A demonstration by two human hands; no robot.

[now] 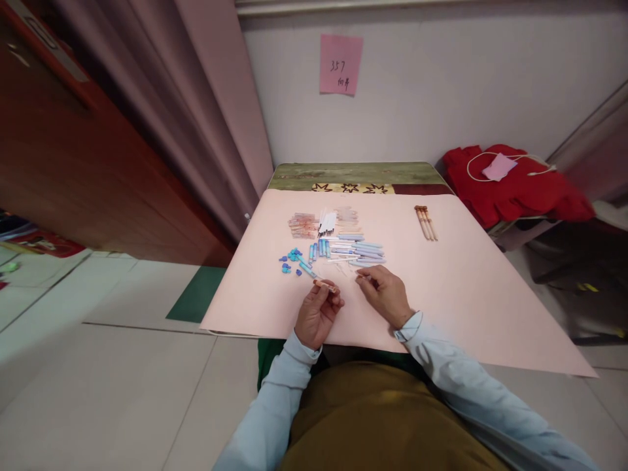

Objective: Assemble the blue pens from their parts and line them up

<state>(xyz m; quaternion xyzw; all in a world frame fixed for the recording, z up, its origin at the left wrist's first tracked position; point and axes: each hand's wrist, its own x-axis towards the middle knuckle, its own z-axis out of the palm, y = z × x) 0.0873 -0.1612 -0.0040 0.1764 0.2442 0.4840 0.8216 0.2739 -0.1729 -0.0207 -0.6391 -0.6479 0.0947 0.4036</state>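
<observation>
My left hand (318,315) is near the table's front edge, its fingers closed round a short peach pen barrel (322,285) with a brown end. To its right, my right hand (385,293) hovers low over the paper with thumb and fingertips pinched together; what they hold, if anything, is too small to make out. Just beyond the fingertips lie pale blue-grey pen barrels (367,253) and thin white refills (342,250). Short blue tubes (321,248) and small blue caps (294,254) are grouped beyond my left hand.
Clear brownish tubes (303,226) and white black-tipped sticks (327,222) lie farther back. Three finished-looking brown-topped pens (426,223) lie side by side at right. Pink paper (481,294) covers the table against the wall. Red cloth (510,190) with a white cable sits beyond its right side.
</observation>
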